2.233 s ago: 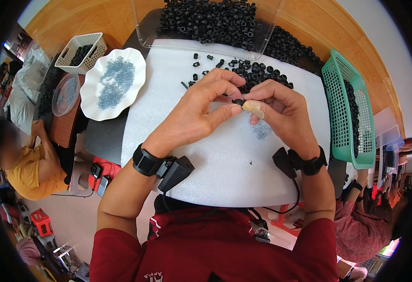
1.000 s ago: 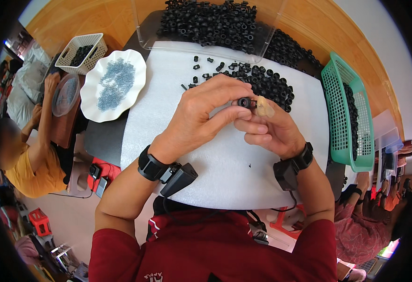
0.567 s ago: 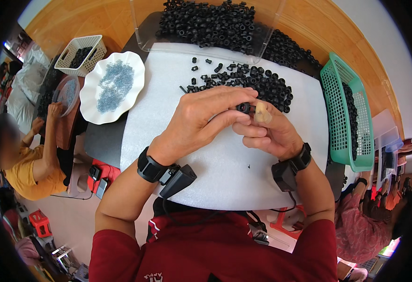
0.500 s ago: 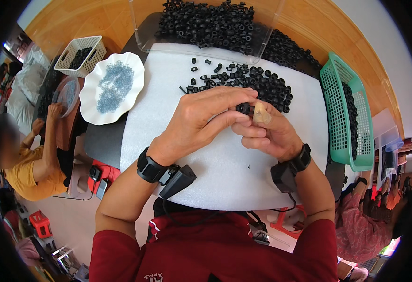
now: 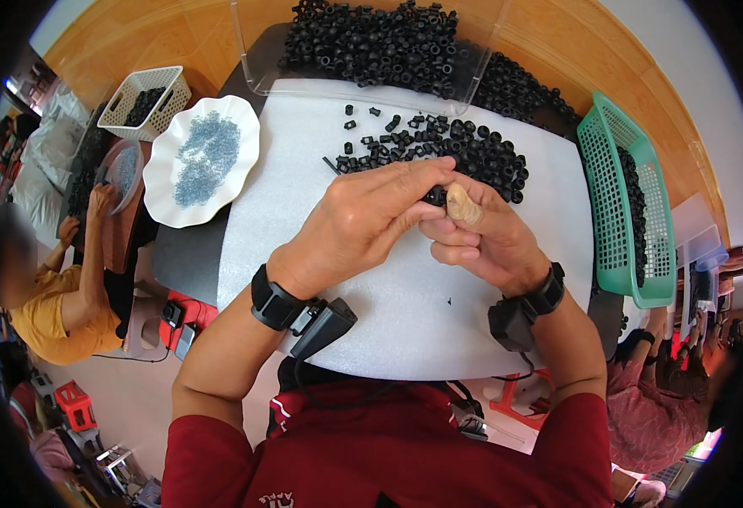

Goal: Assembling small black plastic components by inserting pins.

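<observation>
Between my two hands, above the white foam sheet (image 5: 303, 245), is a small black plastic part (image 5: 436, 196), mostly covered by fingers. My left hand (image 5: 359, 212) pinches it from the left, fingers bent over the top. From the right, my right hand (image 5: 494, 229) closes on the same part, its thumb wrapped in a pale finger cover (image 5: 463, 206) and pressed against it. Just beyond the hands lie a cluster of round black caps (image 5: 494, 165) and several short black tubular pieces (image 5: 380, 151).
A clear bin (image 5: 253, 72) heaped with black parts stands at the back. On the left are a scalloped white dish (image 5: 161, 179) of small bluish pieces and a cream basket (image 5: 117, 114). A green basket (image 5: 655, 220) stands right. A person in yellow (image 5: 66, 313) works at far left.
My right thumb has shifted slightly left over the black part, hiding more of it. Both hands otherwise stay nearly in place. At far right, another person's arm has moved.
</observation>
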A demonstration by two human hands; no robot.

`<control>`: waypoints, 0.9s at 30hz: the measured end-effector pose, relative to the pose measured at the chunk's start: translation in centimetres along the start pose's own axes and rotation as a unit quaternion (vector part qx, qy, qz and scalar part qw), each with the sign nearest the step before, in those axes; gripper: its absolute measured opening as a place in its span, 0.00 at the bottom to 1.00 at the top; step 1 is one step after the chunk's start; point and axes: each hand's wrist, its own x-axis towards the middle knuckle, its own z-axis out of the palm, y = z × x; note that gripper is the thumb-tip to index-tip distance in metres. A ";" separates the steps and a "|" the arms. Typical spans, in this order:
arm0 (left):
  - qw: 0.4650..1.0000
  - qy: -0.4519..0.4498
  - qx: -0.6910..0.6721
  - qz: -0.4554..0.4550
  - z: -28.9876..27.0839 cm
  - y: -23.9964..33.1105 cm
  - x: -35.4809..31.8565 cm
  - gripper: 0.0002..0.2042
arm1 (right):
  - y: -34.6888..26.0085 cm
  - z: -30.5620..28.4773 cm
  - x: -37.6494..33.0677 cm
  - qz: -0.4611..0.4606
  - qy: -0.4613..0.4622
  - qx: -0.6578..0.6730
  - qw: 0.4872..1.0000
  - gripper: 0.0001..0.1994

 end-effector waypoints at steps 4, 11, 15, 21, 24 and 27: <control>1.000 0.005 0.003 0.013 0.1 -0.1 0.0 0.14 | -0.1 0.4 -0.1 0.007 0.030 -0.021 0.999 0.12; 0.995 -0.013 -0.044 -0.084 0.8 -0.1 0.3 0.17 | -1.8 0.8 -0.1 0.008 0.107 -0.107 0.988 0.12; 0.986 0.020 -0.092 -0.140 0.9 -0.8 0.0 0.20 | -4.3 -0.6 -0.9 -0.144 0.076 -0.117 0.980 0.14; 0.984 0.023 -0.091 -0.152 0.9 -0.8 0.2 0.20 | -12.2 -6.1 -5.5 -0.434 -0.011 0.126 0.892 0.20; 0.983 0.035 -0.075 -0.163 0.7 -0.6 0.2 0.19 | -13.6 -6.7 -7.1 -0.511 0.051 0.306 0.801 0.18; 0.972 0.040 -0.088 -0.215 0.8 -0.5 0.4 0.18 | -13.2 -8.2 -6.8 -0.396 0.051 -0.035 0.916 0.17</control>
